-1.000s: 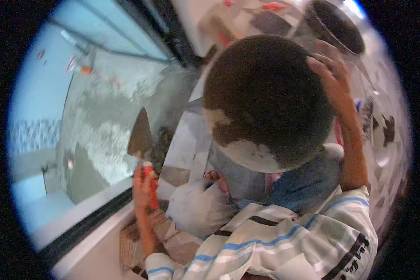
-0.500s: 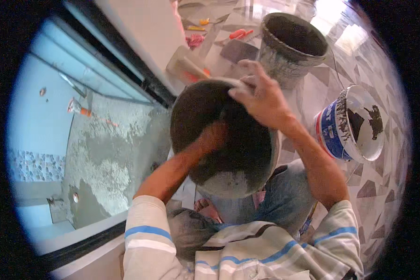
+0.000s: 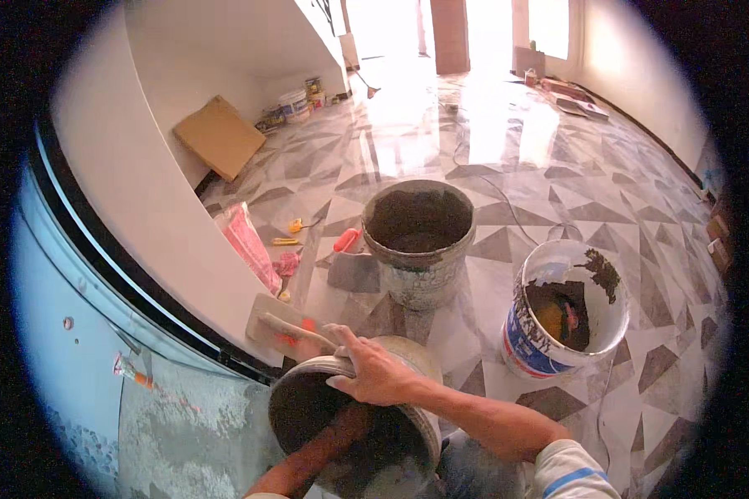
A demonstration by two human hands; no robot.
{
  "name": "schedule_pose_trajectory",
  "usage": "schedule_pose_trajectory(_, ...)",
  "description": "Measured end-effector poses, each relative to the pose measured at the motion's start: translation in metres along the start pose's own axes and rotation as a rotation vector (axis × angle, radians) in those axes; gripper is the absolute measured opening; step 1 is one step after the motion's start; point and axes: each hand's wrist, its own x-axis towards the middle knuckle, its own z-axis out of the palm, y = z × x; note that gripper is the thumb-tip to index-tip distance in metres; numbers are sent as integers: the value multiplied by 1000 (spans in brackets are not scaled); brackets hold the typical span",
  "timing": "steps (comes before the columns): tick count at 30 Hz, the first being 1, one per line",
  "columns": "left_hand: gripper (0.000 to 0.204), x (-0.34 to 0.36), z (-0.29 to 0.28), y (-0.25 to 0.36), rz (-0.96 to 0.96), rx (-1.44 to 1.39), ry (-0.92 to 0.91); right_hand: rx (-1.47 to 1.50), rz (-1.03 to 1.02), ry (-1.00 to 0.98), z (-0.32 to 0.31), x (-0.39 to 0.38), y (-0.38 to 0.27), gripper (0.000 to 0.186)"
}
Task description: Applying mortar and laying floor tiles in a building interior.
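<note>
A tilted bucket (image 3: 429,428) with a dark inside is directly in front of me, beside the wet grey floor at my left. My right hand (image 3: 373,370) grips its rim, with the thumb inside the mouth. My left hand (image 3: 354,422) reaches into the bucket; its fingers are lost in the shadow and blur. Just beyond the rim lies a plastering trowel (image 3: 279,323) with a long pale handle. Farther off, a cement-crusted bucket (image 3: 420,266) stands upright. To its right is a white and blue bucket (image 3: 549,358) smeared with dark mortar, with a yellowish thing inside.
Near the wall lie a red-handled tool (image 3: 348,240), a grey flat blade (image 3: 354,273), a yellow-handled tool (image 3: 295,225) and a pink bag (image 3: 248,249). A cardboard sheet (image 3: 219,137) leans at the back left. A thin cable (image 3: 508,206) crosses the patterned tiles. A dark-edged sill (image 3: 225,359) borders the wet floor.
My view has tilted up, showing more of the room, and the buckets sit lower in it. My right hand stays on the rim; my left is still inside the bucket.
</note>
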Motion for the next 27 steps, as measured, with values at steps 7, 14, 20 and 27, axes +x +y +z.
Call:
schedule_pose_trajectory(7, 34, 2, -5, 38, -311, -209, -281, 79, -12, 35, 5, 8, 21, 73)
schedule_pose_trajectory(14, 36, -55, 101, -2, -184, 49, -164, -547, -644, 328, 18, 29, 59, 74)
schedule_pose_trajectory(20, 35, -52, 3, 20, -421, 109, -540, 75, 27, -36, -13, 25, -7, 69)
schedule_pose_trajectory(27, 25, -63, 16, -22, -543, -295, -390, 47, -103, -187, 2, 6, -4, 71)
